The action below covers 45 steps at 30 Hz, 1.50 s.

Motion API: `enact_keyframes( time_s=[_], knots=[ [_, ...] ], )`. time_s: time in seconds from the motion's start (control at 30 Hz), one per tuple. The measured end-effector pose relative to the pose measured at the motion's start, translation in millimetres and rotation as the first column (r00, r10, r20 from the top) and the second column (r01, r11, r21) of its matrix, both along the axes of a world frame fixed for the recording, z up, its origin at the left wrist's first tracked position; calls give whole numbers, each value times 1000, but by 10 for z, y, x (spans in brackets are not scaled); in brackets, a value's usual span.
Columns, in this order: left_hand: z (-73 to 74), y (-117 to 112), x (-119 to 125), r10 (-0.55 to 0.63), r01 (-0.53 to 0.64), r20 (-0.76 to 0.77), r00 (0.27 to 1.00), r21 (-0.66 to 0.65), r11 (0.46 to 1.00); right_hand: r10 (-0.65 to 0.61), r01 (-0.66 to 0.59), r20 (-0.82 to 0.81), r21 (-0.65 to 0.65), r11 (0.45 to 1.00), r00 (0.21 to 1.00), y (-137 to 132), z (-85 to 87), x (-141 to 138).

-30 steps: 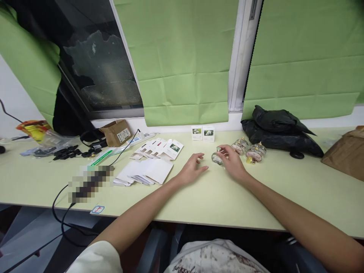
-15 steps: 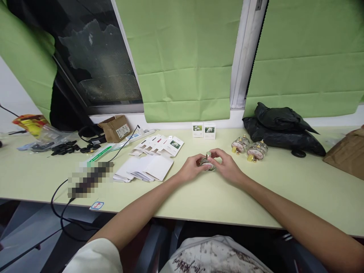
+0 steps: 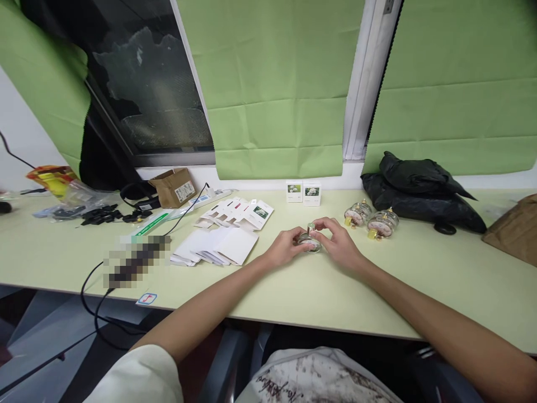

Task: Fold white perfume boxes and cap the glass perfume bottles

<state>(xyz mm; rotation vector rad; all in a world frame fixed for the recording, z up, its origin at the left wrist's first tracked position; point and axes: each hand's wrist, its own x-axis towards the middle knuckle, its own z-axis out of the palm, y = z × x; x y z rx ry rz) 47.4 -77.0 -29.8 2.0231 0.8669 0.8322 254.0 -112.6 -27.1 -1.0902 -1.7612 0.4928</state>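
Observation:
A round, clear glass perfume bottle point(image 3: 311, 244) stands on the pale table between my two hands. My left hand point(image 3: 286, 247) is closed around the bottle's left side, thumb at the front. With thumb and fingers, my right hand point(image 3: 337, 242) pinches the small gold cap point(image 3: 311, 227) at the bottle's top. Whether the cap is seated or lifted is too small to tell. Two similar round bottles point(image 3: 382, 224) with gold parts are to the right of my right hand. Flattened white cartons point(image 3: 226, 246) lie to the left of my left hand.
Two small white boxes point(image 3: 312, 193) with flower pictures stand by the wall. Black plastic bags point(image 3: 423, 193) and a brown package point(image 3: 514, 232) lie on the right. An open cardboard box point(image 3: 173, 188), black cables and small black parts point(image 3: 100, 215) are on the left.
The view has shifted slightly. Both hands keep their hold on the bottle and its cap; my right fingers have changed position a little at the cap.

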Motion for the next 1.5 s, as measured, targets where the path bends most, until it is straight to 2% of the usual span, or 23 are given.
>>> enact_keyframes(
  time_s=[0.13,0.2,0.27,0.37,0.43,0.53,0.63,0.77,0.9,1.07,1.17,1.3,1.5],
  knots=[
    [1,3,7,2,-2,-7,1000,4,1000,-20,29,-113,75,997,993,42,80,14],
    [-1,1,10,2,-2,-4,1000,1,1000,-75,109,-226,144,984,971,82,141,61],
    [-4,-3,12,4,-4,-3,1000,0,1000,-151,202,-256,186,962,955,122,165,131],
    [-8,-7,13,8,-8,3,1000,-4,1000,-209,219,-74,180,959,975,173,85,234],
    [-9,-7,13,-1,1,13,1000,-5,1000,-178,159,108,159,974,978,211,-22,275],
    [-8,-2,16,-23,23,22,999,1,1000,-115,85,325,104,991,939,279,-176,293],
    [-10,0,22,-31,31,30,999,-2,1000,-94,81,414,47,996,905,335,-265,293],
    [-13,-6,29,-25,25,30,999,0,1000,-91,95,435,13,995,896,352,-297,308],
    [-9,-14,28,-29,30,32,999,-4,1000,-86,87,448,18,996,890,314,-251,333],
    [9,-16,15,-31,31,20,999,20,999,-152,89,409,169,982,900,184,-70,290],
    [20,-25,13,-36,36,19,999,37,999,-114,35,337,233,972,935,77,36,184],
    [25,-52,24,-62,62,35,997,25,998,-47,-29,296,247,968,954,-20,88,35],
    [-14,-52,32,-57,57,22,998,23,998,-34,-18,238,215,976,971,-21,80,-15]
  ],
)
